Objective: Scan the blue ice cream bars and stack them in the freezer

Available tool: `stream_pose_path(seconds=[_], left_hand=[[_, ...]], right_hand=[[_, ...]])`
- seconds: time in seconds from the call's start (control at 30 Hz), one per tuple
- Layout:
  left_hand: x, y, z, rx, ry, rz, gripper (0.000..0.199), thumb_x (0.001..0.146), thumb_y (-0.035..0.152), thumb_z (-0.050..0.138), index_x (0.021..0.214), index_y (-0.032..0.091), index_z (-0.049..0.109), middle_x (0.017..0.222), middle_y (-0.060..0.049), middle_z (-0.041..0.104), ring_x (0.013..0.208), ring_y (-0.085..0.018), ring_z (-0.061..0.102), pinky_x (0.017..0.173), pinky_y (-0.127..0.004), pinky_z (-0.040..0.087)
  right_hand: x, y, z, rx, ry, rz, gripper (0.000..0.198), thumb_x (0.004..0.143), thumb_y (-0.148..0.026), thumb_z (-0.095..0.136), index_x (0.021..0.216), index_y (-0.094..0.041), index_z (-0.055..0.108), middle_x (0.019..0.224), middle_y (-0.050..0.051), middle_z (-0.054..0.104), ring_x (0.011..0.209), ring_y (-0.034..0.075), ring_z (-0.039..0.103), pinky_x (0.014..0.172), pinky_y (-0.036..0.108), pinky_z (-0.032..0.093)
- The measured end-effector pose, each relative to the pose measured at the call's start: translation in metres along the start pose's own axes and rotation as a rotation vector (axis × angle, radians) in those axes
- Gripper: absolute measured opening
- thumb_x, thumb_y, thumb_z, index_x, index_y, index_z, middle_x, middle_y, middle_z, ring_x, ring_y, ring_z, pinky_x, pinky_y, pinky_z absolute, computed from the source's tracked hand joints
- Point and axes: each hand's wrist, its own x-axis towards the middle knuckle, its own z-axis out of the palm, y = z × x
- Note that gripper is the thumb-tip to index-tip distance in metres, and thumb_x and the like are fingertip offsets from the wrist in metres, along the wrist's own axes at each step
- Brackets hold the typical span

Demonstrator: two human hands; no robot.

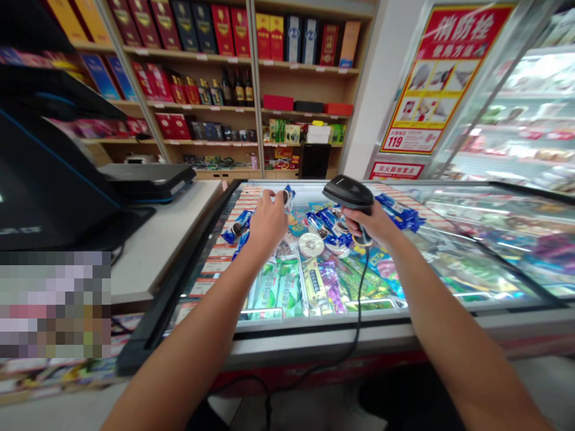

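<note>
My right hand point(366, 222) is wrapped round the grip of a black barcode scanner point(348, 191), its head tilted toward the left. A cable runs down from the scanner's handle over the freezer's front edge. In my left hand point(271, 218), closed fingers hold a small blue-and-white packet point(288, 195), largely covered by the fingers. Another blue packet point(238, 226) lies on the freezer's glass top just left of that hand. Several more blue packets point(399, 214) lie to the right, behind my right hand.
Under the glass of the chest freezer point(314, 328) lie green packets point(287, 286) and a round tub point(311, 244). At left a counter point(179, 230) bears a black checkout machine point(54, 173). Shelves point(197, 54) with boxes and bottles stand behind. A red-and-yellow poster point(444, 78) hangs right.
</note>
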Motion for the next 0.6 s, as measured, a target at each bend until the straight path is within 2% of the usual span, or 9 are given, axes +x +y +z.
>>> stream_pose_path(seconds=[0.1, 0.17, 0.27, 0.37, 0.47, 0.6], left_hand=[[-0.004, -0.011, -0.003, 0.258, -0.046, -0.14, 0.043, 0.092, 0.014, 0.044, 0.134, 0.01, 0.052, 0.138, -0.026, 0.051, 0.123, -0.039, 0.054, 0.092, -0.047, 0.051], [-0.006, -0.019, 0.002, 0.348, -0.092, -0.175, 0.041, 0.093, 0.018, 0.044, 0.131, 0.008, 0.056, 0.133, -0.029, 0.055, 0.122, -0.044, 0.053, 0.091, -0.052, 0.05], [-0.009, -0.026, 0.016, 0.418, -0.095, -0.137, 0.041, 0.094, 0.022, 0.044, 0.127, 0.005, 0.061, 0.128, -0.029, 0.06, 0.122, -0.046, 0.053, 0.097, -0.06, 0.043], [-0.014, -0.02, 0.026, 0.423, -0.045, -0.08, 0.047, 0.094, 0.02, 0.043, 0.136, 0.004, 0.057, 0.138, -0.03, 0.057, 0.132, -0.046, 0.049, 0.109, -0.065, 0.031], [-0.02, -0.002, 0.035, 0.359, -0.048, 0.093, 0.055, 0.092, 0.021, 0.048, 0.145, 0.006, 0.05, 0.153, -0.029, 0.046, 0.144, -0.045, 0.039, 0.117, -0.063, 0.025], [-0.027, 0.024, 0.056, 0.196, -0.246, 0.494, 0.057, 0.091, 0.015, 0.053, 0.147, 0.024, 0.049, 0.16, -0.017, 0.041, 0.145, -0.035, 0.04, 0.115, -0.053, 0.037]], right_hand=[[0.005, -0.001, -0.001, 0.213, 0.104, 0.035, 0.034, 0.076, -0.046, 0.079, 0.078, -0.021, 0.057, 0.051, -0.006, 0.046, 0.039, 0.008, 0.04, 0.038, 0.022, 0.03], [0.007, -0.002, -0.002, 0.32, 0.156, 0.1, 0.035, 0.074, -0.045, 0.08, 0.079, -0.021, 0.056, 0.051, -0.007, 0.044, 0.038, 0.008, 0.039, 0.037, 0.022, 0.029], [0.009, 0.001, -0.006, 0.441, 0.199, 0.206, 0.035, 0.071, -0.042, 0.08, 0.083, -0.021, 0.055, 0.052, -0.008, 0.041, 0.04, 0.007, 0.038, 0.037, 0.021, 0.03], [0.01, 0.005, -0.01, 0.494, 0.227, 0.249, 0.034, 0.072, -0.04, 0.079, 0.084, -0.021, 0.053, 0.054, -0.009, 0.041, 0.041, 0.007, 0.038, 0.038, 0.02, 0.031], [0.01, 0.007, -0.011, 0.524, 0.226, 0.269, 0.032, 0.074, -0.039, 0.077, 0.086, -0.021, 0.054, 0.055, -0.009, 0.041, 0.042, 0.007, 0.038, 0.038, 0.02, 0.03], [0.01, 0.007, -0.007, 0.534, 0.205, 0.274, 0.03, 0.076, -0.038, 0.076, 0.086, -0.022, 0.053, 0.055, -0.009, 0.04, 0.043, 0.007, 0.037, 0.039, 0.02, 0.031]])
